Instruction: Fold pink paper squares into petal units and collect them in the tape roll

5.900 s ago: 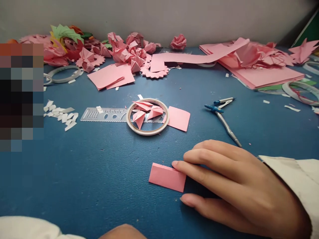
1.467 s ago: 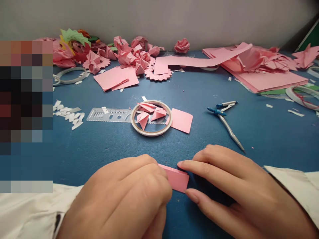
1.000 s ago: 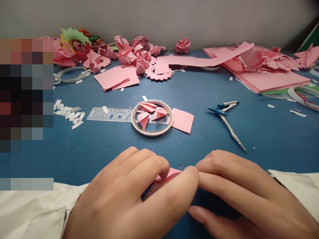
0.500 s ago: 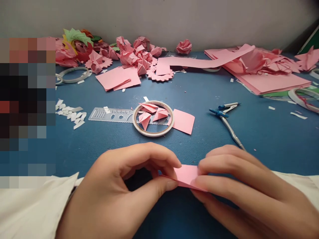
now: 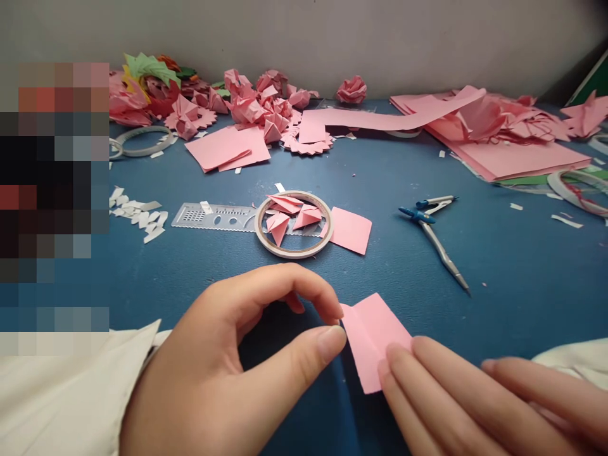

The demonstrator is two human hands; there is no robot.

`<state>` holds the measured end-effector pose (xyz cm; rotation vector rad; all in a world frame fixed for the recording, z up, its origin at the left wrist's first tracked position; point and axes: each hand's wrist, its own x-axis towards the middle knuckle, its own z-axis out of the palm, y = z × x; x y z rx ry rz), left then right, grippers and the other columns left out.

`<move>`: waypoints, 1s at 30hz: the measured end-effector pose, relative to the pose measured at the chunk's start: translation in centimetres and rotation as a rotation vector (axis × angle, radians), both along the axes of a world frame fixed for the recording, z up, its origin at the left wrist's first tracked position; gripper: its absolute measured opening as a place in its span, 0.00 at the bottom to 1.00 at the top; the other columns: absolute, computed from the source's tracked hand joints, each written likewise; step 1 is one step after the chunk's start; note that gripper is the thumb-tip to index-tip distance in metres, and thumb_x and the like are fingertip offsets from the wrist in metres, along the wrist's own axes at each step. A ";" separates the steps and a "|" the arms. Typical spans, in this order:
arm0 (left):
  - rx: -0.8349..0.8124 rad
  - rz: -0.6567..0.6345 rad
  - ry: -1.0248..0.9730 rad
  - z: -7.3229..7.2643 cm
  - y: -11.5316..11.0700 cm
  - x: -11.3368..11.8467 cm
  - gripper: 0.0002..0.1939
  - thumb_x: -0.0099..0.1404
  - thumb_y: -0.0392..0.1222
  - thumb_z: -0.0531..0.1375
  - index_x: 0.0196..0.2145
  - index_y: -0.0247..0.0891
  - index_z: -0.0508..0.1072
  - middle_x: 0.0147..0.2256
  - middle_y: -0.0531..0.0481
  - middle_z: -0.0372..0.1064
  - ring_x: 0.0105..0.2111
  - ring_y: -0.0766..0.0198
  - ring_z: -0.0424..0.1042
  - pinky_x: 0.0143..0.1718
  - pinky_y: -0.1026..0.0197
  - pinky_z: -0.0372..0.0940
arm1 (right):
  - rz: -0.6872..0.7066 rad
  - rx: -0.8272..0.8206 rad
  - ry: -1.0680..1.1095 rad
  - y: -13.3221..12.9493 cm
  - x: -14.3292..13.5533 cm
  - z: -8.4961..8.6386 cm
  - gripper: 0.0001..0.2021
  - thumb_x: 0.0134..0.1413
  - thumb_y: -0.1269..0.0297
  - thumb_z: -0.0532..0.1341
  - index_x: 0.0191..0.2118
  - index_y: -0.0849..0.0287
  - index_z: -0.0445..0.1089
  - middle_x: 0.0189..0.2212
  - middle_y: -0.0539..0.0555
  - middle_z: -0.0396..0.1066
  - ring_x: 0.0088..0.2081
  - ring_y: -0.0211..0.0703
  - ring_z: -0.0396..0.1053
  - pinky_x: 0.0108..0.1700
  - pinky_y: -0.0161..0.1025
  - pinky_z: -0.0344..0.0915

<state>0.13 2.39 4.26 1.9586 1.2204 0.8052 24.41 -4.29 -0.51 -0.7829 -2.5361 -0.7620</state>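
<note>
A small pink square of paper (image 5: 377, 339) with a crease across it is tilted just above the blue table. My left hand (image 5: 256, 348) pinches its left corner between thumb and forefinger, the other fingers curled behind. On the paper's lower right edge lie the pressed-together fingers of my right hand (image 5: 456, 399); its thumb is hidden. Beyond my hands, a roll of tape (image 5: 259, 237) rings several folded pink paper pieces (image 5: 278, 227). A clear stencil ruler (image 5: 209, 216) runs under the roll, and another pink paper square (image 5: 352, 231) lies at its right.
A compass (image 5: 441, 253) lies on the right. White paper scraps (image 5: 137, 215) are strewn at left. Folded pink paper flowers (image 5: 247, 104) are heaped along the wall, with pink sheets (image 5: 527, 158) at back right. More tape rolls (image 5: 577, 190) sit at both sides.
The pink paper has been opened from its folded shape and turned, so its creased face shows. My right hand has moved down and right, uncovering the compass tip.
</note>
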 end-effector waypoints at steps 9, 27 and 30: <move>-0.227 -0.038 -0.157 0.1 0.5 -1.2 0.12 0.69 0.42 0.67 0.31 0.57 0.88 0.31 0.68 0.87 0.31 0.68 0.88 0.35 0.78 0.77 | 0.057 -0.306 0.321 1.6 -1.5 0.4 0.16 0.72 0.82 0.64 0.42 0.52 0.83 0.40 0.49 0.88 0.45 0.45 0.84 0.54 0.45 0.81; 0.523 -0.143 0.110 -2.4 -2.5 -1.1 0.12 0.88 0.38 0.60 0.41 0.43 0.75 0.33 0.56 0.76 0.33 0.60 0.73 0.39 0.56 0.71 | 0.162 -0.839 0.453 5.3 0.6 2.8 0.07 0.85 0.71 0.62 0.49 0.54 0.76 0.44 0.50 0.83 0.45 0.35 0.79 0.49 0.33 0.78; 0.472 -0.110 0.194 -3.0 -2.5 -1.1 0.19 0.88 0.30 0.51 0.39 0.42 0.73 0.33 0.55 0.72 0.34 0.60 0.69 0.35 0.54 0.65 | 0.147 -0.804 0.456 5.2 0.5 2.7 0.08 0.85 0.71 0.61 0.48 0.54 0.74 0.44 0.50 0.83 0.44 0.35 0.79 0.48 0.33 0.78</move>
